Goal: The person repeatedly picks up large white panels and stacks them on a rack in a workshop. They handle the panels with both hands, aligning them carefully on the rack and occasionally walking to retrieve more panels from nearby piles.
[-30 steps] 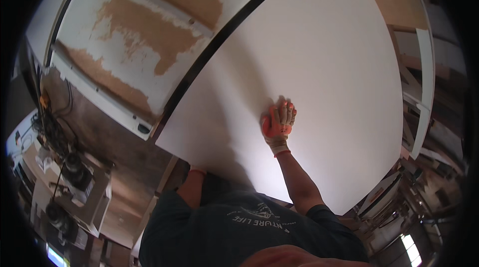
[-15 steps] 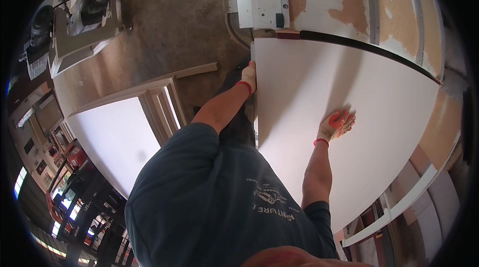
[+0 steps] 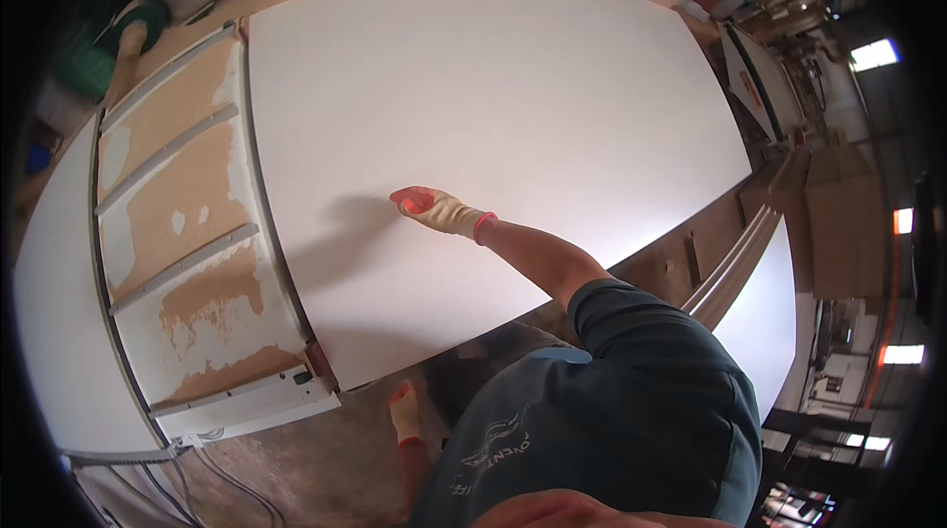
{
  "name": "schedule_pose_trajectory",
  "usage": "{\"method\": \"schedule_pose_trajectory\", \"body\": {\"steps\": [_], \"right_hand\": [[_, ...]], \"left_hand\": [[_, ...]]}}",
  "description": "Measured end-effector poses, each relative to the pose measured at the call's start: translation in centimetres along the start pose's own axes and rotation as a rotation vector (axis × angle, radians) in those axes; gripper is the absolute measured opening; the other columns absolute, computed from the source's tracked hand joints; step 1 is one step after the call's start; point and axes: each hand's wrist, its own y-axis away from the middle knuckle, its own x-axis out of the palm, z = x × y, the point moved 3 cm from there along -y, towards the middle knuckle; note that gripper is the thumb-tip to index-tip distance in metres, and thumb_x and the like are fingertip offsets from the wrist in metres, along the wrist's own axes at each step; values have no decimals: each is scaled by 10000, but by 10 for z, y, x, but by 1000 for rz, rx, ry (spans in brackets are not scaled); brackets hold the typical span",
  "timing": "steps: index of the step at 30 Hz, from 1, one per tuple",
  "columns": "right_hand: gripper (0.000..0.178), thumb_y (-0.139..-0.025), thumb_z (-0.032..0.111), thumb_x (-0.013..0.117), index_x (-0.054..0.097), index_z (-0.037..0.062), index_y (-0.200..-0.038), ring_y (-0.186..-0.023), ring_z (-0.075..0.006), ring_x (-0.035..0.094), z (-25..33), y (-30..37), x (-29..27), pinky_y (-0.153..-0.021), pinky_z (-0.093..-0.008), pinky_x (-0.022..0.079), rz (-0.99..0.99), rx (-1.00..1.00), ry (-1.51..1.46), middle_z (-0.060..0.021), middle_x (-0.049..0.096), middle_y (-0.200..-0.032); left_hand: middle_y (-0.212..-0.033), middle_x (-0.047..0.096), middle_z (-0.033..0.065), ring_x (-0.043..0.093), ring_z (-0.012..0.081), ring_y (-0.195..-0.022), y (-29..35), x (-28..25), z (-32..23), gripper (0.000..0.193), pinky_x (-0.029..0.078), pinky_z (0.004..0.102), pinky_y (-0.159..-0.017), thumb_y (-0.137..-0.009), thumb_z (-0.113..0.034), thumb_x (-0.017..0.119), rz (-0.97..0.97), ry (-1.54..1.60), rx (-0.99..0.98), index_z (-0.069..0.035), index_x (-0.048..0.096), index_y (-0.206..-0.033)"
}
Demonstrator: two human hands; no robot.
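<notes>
A large white board (image 3: pixel 513 94) lies flat across the middle of the view. Above its surface hovers my right hand (image 3: pixel 439 211), in a pale glove with red on the palm and fingers. Its fingers are loosely bent and apart, with nothing held, and a shadow falls on the board beside it. My left hand (image 3: pixel 404 414), gloved alike, hangs low beyond the board's near edge, close to its near left corner. Its fingers look loosely stretched and empty, though they show small.
Left of the white board stands a machine bed (image 3: pixel 202 271) with worn brown and white panels between metal strips. Cables (image 3: pixel 237 479) hang at its near end. A stack of white-topped boards (image 3: pixel 760 301) is at my right, and brown cartons or panels (image 3: pixel 843 222) stand behind it.
My view has swung round, so the machine bed now lies to the left and the board stack to the right. My left hand has come away from the board's edge.
</notes>
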Motion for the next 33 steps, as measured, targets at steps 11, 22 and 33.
{"method": "schedule_pose_trajectory", "body": {"steps": [11,22,33], "right_hand": [[412,-969,354,662,718,93,-1283,-1263,-343,646,-265,584,-261,-1106,-425,497,-1443,321,569,-141,713,-1335],[596,-1018,453,590,562,116,-1509,-1497,-401,444,-494,868,-230,-1282,-524,258,-1897,1288,440,-204,520,-1581],[591,-996,408,620,581,80,-1486,-1472,-415,475,-479,875,-234,-1277,-540,286,-1944,1175,242,-230,546,-1545]], "left_hand": [[-1242,746,171,701,328,-1165,51,229,-179,328,533,400,-1023,-1046,-260,609,278,-731,847,-62,715,-1286],[-1603,501,187,414,318,-1530,149,587,-176,613,346,440,-1247,-985,-416,582,602,-1771,1068,-77,563,-1496],[-1426,606,271,609,375,-1327,166,864,-126,746,495,458,-1087,-937,-472,671,288,-2104,1079,-12,440,-1478]]}}
